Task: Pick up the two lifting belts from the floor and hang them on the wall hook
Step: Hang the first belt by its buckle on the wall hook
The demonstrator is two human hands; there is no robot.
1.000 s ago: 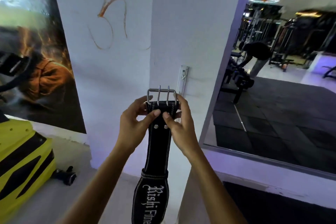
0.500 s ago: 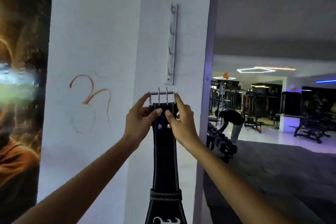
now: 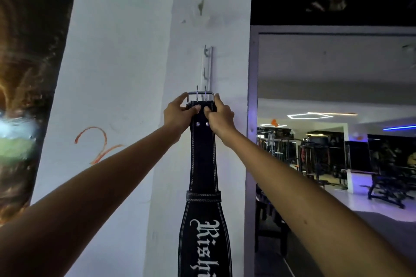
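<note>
A black leather lifting belt [image 3: 203, 159] with white stitching and white lettering hangs straight down against the white pillar. My left hand [image 3: 179, 114] and my right hand [image 3: 221, 116] both grip its top end, just under the steel two-prong buckle [image 3: 200, 95]. The buckle sits at the lower end of a white vertical hook rail [image 3: 208, 67] fixed to the pillar, and seems to overlap the rail's lowest hook. Whether the buckle rests on a hook I cannot tell. Only one belt is in view.
The white pillar [image 3: 157, 51] fills the middle. A dark poster [image 3: 27, 74] covers the wall at left. At right a framed mirror [image 3: 337, 108] shows gym machines and benches.
Both hands have lifted the belt's buckle end up along the pillar to the bottom of the hook rail. My view has tilted upward and drawn closer.
</note>
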